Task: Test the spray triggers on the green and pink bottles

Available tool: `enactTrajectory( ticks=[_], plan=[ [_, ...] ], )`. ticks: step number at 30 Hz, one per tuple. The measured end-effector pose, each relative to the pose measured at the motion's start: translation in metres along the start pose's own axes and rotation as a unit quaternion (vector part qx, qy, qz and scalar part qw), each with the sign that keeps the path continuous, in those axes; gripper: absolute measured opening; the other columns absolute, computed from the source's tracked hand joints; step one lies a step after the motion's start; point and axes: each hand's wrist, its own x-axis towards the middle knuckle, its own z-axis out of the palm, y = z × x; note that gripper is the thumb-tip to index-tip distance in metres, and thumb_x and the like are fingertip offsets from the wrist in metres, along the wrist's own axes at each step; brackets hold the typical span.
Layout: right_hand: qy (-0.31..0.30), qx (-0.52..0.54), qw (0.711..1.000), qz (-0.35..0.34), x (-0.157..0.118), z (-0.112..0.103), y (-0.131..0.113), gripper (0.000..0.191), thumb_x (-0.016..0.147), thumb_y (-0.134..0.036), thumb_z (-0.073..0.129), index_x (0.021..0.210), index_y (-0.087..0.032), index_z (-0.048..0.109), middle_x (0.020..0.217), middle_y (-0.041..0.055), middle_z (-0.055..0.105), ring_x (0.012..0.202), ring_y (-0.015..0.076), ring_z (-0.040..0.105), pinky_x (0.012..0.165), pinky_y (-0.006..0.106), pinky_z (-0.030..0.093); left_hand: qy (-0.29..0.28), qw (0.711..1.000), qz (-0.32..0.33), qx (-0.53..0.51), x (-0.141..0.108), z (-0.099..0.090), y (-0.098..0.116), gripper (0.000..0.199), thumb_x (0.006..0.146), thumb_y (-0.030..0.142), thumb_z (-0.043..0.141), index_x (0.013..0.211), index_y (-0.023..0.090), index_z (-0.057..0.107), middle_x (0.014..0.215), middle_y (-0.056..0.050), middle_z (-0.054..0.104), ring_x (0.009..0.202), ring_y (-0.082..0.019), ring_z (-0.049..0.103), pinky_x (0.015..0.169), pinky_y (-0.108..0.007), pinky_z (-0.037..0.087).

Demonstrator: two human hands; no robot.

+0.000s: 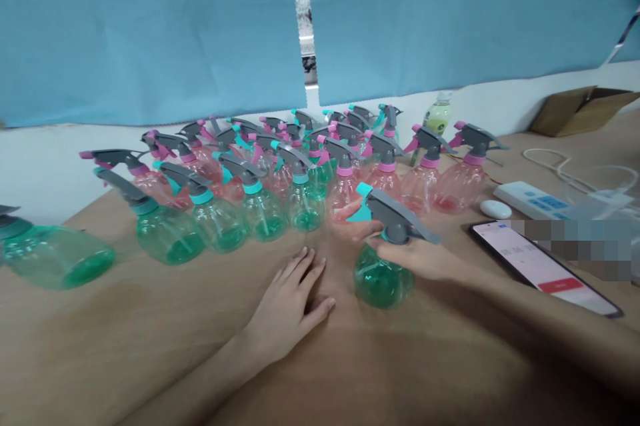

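My right hand (405, 249) is wrapped round the neck of a green spray bottle (383, 279) with a grey and turquoise trigger head. The bottle tilts slightly, and I cannot tell whether its base touches the table. Flat on the wooden table (320, 373) lies my left hand (290, 306), fingers spread, holding nothing. Beyond it stand green spray bottles, among them one near the middle (305, 206) and another to its left (265, 213). Pink spray bottles with pink collars, such as this one (345, 196), stand behind the held bottle.
Several more spray bottles crowd toward the wall, and one green bottle (55, 256) stands at far left. On the right are a phone (540, 266), a white oval object (496, 209), a power strip (530, 199) with cables, a drink bottle (438, 116) and a cardboard box (575, 113).
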Motion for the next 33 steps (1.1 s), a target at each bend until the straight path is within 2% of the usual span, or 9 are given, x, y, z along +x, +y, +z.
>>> enactTrajectory(
  ticks=[4,10,14,23,28,33],
  plan=[
    [0.003,0.029,0.999,-0.018,-0.0004,0.0011,0.0013,0.058,0.067,-0.008,0.048,0.12,-0.034,0.046,0.114,-0.0031,0.059,0.088,0.0173,0.063,0.079,0.031,0.052,-0.002,1.0,0.0,-0.001,0.0001,-0.0002,0.0001,0.057,0.089,0.051,0.038,0.134,0.016,0.035,0.143,-0.01,0.027,0.131,-0.025,0.021,0.104,-0.042,0.023],
    [0.01,0.027,1.0,-0.002,0.0,0.0015,-0.0014,0.064,0.065,-0.006,0.048,0.121,-0.035,0.045,0.114,-0.003,0.06,0.09,0.0204,0.062,0.08,0.036,0.053,-0.002,1.0,-0.003,-0.001,0.0005,0.001,0.0002,0.057,0.089,0.052,0.038,0.134,0.016,0.036,0.142,-0.01,0.028,0.13,-0.025,0.023,0.104,-0.042,0.024],
    [0.002,0.018,1.0,-0.01,-0.0007,0.0012,0.001,0.067,0.064,-0.005,0.047,0.124,-0.034,0.043,0.118,-0.0019,0.057,0.088,0.0203,0.062,0.074,0.035,0.054,0.005,1.0,-0.002,-0.001,0.001,0.0008,0.0008,0.057,0.089,0.052,0.038,0.133,0.016,0.037,0.142,-0.01,0.029,0.13,-0.025,0.023,0.104,-0.042,0.024],
    [0.008,-0.002,1.0,-0.016,-0.0025,0.0013,0.0019,0.062,0.065,-0.007,0.047,0.12,-0.033,0.047,0.115,-0.0018,0.058,0.085,0.0185,0.062,0.067,0.031,0.053,0.0,1.0,-0.003,0.004,0.0003,0.0005,0.0003,0.057,0.089,0.051,0.038,0.134,0.015,0.036,0.142,-0.01,0.028,0.13,-0.025,0.023,0.104,-0.042,0.023],
    [-0.008,-0.009,1.0,-0.001,-0.0022,0.0004,0.0025,0.058,0.068,-0.01,0.047,0.121,-0.033,0.044,0.098,-0.0023,0.064,0.08,0.0194,0.062,0.063,0.031,0.052,0.005,1.0,0.001,0.001,-0.0005,0.001,-0.0002,0.057,0.089,0.051,0.038,0.133,0.015,0.036,0.142,-0.01,0.029,0.13,-0.025,0.023,0.104,-0.041,0.024],
    [-0.005,0.024,1.0,-0.007,-0.001,0.0007,-0.0012,0.053,0.069,-0.008,0.048,0.115,-0.034,0.048,0.102,-0.0032,0.062,0.081,0.017,0.063,0.07,0.029,0.053,0.004,1.0,-0.001,0.003,-0.0008,0.0007,0.0003,0.057,0.089,0.051,0.038,0.134,0.016,0.036,0.142,-0.01,0.029,0.131,-0.023,0.021,0.104,-0.04,0.023]
  ],
)
